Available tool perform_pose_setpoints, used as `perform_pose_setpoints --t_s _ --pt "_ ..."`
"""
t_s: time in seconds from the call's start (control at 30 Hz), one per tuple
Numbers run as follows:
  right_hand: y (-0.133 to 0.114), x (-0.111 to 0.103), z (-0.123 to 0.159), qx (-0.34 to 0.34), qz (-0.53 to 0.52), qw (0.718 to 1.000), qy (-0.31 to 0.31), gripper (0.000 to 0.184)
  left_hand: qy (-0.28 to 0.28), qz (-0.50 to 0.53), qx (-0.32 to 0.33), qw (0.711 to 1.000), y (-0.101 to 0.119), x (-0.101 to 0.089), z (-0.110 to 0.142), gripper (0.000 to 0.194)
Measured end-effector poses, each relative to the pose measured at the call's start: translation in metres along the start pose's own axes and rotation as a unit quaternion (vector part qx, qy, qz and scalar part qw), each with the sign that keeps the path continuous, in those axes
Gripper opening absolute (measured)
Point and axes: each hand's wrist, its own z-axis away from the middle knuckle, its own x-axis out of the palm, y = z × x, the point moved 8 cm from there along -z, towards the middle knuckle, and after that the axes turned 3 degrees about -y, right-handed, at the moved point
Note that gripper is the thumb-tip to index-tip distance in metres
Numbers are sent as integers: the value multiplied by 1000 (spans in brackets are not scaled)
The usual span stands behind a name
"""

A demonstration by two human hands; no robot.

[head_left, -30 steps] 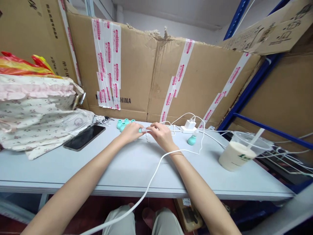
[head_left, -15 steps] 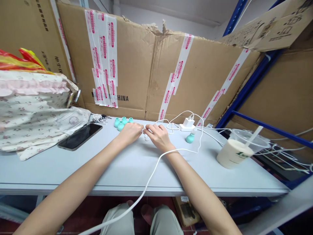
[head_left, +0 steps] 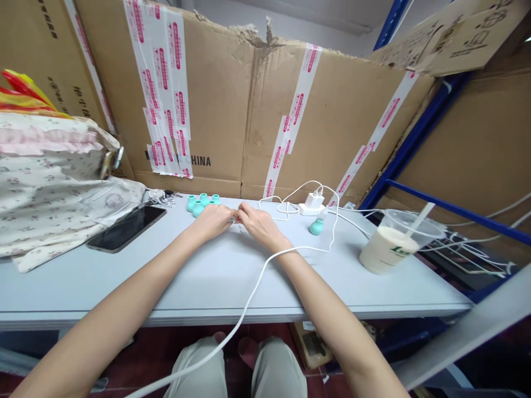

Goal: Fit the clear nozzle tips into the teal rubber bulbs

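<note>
"How are the hands held?"

"Over the smooth, pale grey tabletop (head_left: 199,287), the left hand (head_left: 216,221) and the right hand (head_left: 257,225) are curled nearly closed. A small, translucent, plastic-looking piece (head_left: 233,219) is pinched where their fingertips meet; most of it is hidden."

"How might it handle?"

"It is judged light, fairly stiff and slick, best gripped lightly by its sides."

"And the matte teal, round-bellied, short-necked bulbs (head_left: 198,208)?"

"They are clustered at ten o'clock from the hands. A light, rubbery, yielding feel is to be expected, so the belly is best cupped loosely. At three o'clock, a lone teal bulb with a clear tip (head_left: 316,227) is seen, well apart from the cluster."
</note>
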Motion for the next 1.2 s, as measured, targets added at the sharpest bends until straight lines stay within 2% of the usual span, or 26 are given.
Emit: perform_pose_setpoints --t_s 0.17,0.33,0.4,0.47,0.6,0.7,0.9,1.07,1.13,1.2 --pt "11 -4 1 54 -94 994 31 20 9 -12 -13 1000 -2 -3 0 28" --pt "31 -18 7 132 -161 971 115 25 -3 -32 -6 999 -9 0 -1 25" --pt "29 -19 9 113 -138 977 117 25 1 -28 -25 999 -14 0 -1 26" --pt "21 -15 9 62 -97 988 103 22 6 -19 -38 999 -15 0 -1 28" --pt "4 -7 9 -14 -9 996 90 18 8 4 -29 1000 -6 1 0 28" --pt "-2 -5 9 -41 28 996 79 20 10 5 -19 1000 0 1 0 26" --pt "-9 0 4 -61 37 997 12 23 -11 -22 -6 1000 0 5 -1 24" --pt "2 5 3 9 -65 998 -15 21 -14 -19 -10 1000 -1 6 -1 26" --pt "9 4 4 44 -136 990 0 22 1 -16 -15 1000 -1 3 -1 29" --pt "15 2 4 73 -231 970 31 21 16 -11 -21 1000 -1 0 -1 30"
